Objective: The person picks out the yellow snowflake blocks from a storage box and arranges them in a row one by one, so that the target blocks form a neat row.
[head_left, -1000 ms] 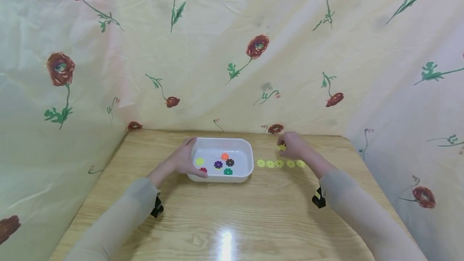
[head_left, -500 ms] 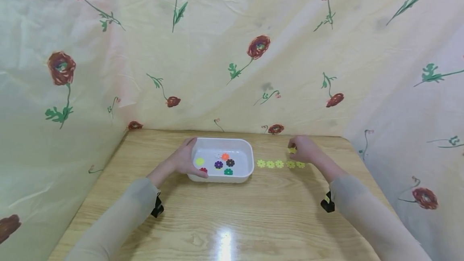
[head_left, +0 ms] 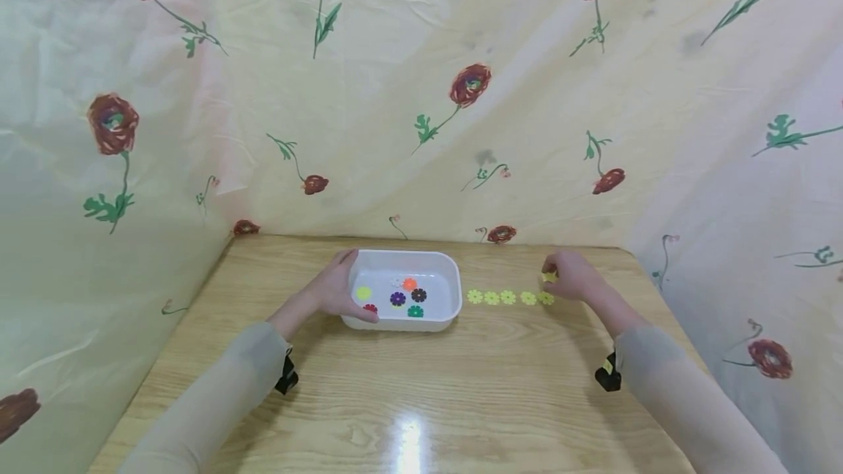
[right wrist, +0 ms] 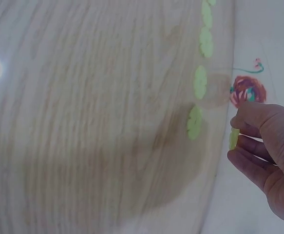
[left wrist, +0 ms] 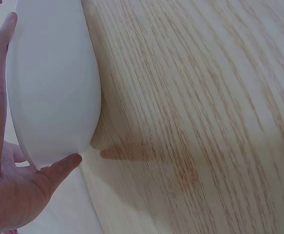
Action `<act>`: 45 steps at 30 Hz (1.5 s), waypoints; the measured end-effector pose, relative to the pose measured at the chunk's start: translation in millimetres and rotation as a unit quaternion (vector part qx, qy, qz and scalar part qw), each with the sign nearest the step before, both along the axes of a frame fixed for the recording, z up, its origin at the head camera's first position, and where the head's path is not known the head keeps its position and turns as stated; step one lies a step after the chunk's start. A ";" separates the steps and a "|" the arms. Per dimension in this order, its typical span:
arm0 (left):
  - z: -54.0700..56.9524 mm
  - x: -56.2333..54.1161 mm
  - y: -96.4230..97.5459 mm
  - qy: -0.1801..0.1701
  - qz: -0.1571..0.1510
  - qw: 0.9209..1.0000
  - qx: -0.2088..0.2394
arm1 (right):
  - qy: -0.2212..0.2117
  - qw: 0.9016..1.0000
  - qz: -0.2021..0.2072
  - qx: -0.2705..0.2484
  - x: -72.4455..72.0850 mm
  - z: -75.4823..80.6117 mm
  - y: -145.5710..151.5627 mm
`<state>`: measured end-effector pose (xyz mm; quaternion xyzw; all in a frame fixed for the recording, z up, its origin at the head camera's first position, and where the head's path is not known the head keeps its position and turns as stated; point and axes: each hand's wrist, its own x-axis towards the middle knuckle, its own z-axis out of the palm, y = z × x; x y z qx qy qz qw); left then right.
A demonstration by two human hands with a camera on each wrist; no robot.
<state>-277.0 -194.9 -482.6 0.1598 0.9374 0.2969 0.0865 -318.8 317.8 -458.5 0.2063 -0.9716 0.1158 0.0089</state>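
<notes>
My left hand [head_left: 334, 287] grips the left end of a white plastic box [head_left: 431, 325], its thumb along the near side and its fingers toward the far rim. Between thumb and fingertips, my right hand [head_left: 571, 275] pinches a yellow flower-shaped disc [right wrist: 234, 139], held up above the table. A row of several similar yellow discs [head_left: 508, 298] lies flat to the right of the box. The disc at the right end of that row [right wrist: 194, 122] is nearest to the hand and partly in its shadow.
Inside the box lie loose flower discs, among them a purple one [head_left: 398, 299], an orange one [head_left: 410, 284], a green one [head_left: 415, 311] and a dark brown one [head_left: 418, 295]. A flower-printed cloth [head_left: 369, 130] hangs behind the wooden table [head_left: 329, 401] and at both sides.
My right hand has moved rightward above the row with the yellow flower disc still pinched, ending over the right end. The left hand stays on the box.
</notes>
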 end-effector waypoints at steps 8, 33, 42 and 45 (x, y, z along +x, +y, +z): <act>-1.0 -1.5 1.3 0.004 -0.004 1.000 0.004 | -0.005 1.000 -0.010 -0.001 4.8 -6.3 15.7; -0.7 0.1 0.2 0.004 -0.002 1.000 -0.009 | -0.040 0.998 -0.041 -0.010 23.0 -24.0 30.5; -1.1 -0.4 0.8 0.007 -0.003 1.000 -0.010 | -0.048 0.998 -0.029 -0.015 21.9 -30.3 32.7; -0.4 -0.1 1.4 0.006 -0.003 1.000 -0.010 | -0.045 0.999 -0.028 -0.014 21.3 -29.5 33.1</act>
